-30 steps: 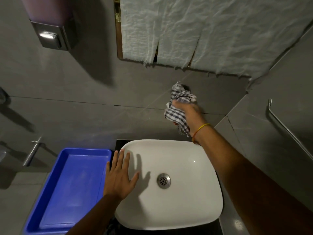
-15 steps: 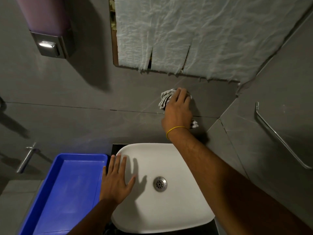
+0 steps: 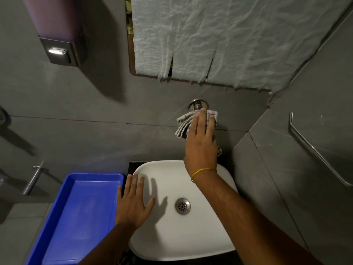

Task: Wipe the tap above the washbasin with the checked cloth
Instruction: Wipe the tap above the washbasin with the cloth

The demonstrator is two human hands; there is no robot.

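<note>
R. hand, fingers straight, presses checked cloth on tap above washbasin's rear edge, hiding spout; L. hand flat, fingers spread, on left rim beside blue tray.

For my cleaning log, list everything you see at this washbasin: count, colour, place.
washbasin: 1, white, bottom centre
drain: 1, metal, in the washbasin
tap: 1, metal, wall above the washbasin
cloth: 1, checked, over the tap
tray: 1, blue, left of the washbasin
dispenser: 1, purple and metal, upper left wall
sheet: 1, white, top of the wall
rail: 1, metal, right wall
left hand: 1, flat on the washbasin's rim
right hand: 1, flat, pressing the cloth on the tap
</note>
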